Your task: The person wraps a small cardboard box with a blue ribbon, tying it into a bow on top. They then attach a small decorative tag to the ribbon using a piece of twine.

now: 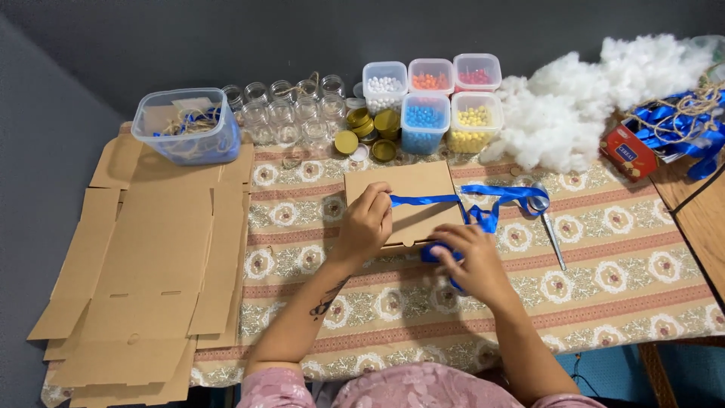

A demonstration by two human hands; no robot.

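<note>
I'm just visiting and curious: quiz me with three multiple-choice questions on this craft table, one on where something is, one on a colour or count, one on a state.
1. Where do the flat cardboard sheets lie?
A. on the table's left side
B. under the white stuffing
C. inside the tubs

2. What colour is the ribbon across the small box?
A. red
B. blue
C. gold

3. What state is the small box in?
A. closed
B. wide open
C. crushed flat

Answers: 1 A, the sheets are stacked left of the left hand. 2 B, the band that the right hand gathers is bright blue. 3 A, its lid lies flat under the left hand.
</note>
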